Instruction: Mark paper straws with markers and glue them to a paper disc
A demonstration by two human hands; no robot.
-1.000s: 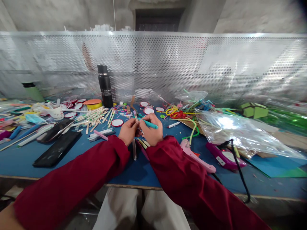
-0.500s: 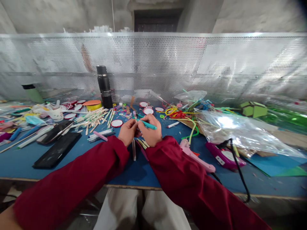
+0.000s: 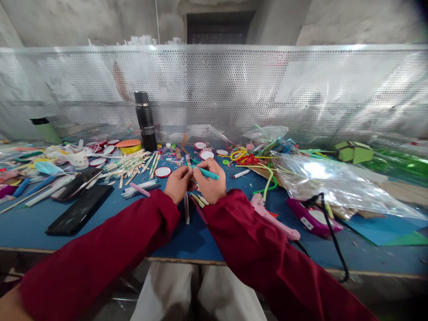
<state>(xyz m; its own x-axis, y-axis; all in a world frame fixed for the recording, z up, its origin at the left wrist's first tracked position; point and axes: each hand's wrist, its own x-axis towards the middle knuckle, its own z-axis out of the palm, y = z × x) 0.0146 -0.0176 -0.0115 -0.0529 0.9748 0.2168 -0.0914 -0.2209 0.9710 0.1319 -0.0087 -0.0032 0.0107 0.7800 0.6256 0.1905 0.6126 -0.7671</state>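
Near the middle of the table, my left hand is closed, pinching a craft stick whose purplish upper end sticks out above the fingers. My right hand grips a teal marker like a pen, its tip end turned toward the stick and hidden by the fingers. Both hands meet at the fingertips. Below them a pale flat stick lies on the blue tabletop, beside several yellowish sticks partly covered by my right hand. Several markers lie left of my left wrist.
A black bottle stands at the back before a perforated metal screen. Loose craft sticks and a black phone-like slab lie left. Rightward are a pink glue gun, a purple device with a black cable, and clear plastic bags.
The right hand and its teal marker have shifted very slightly. Everything else stays where it was.
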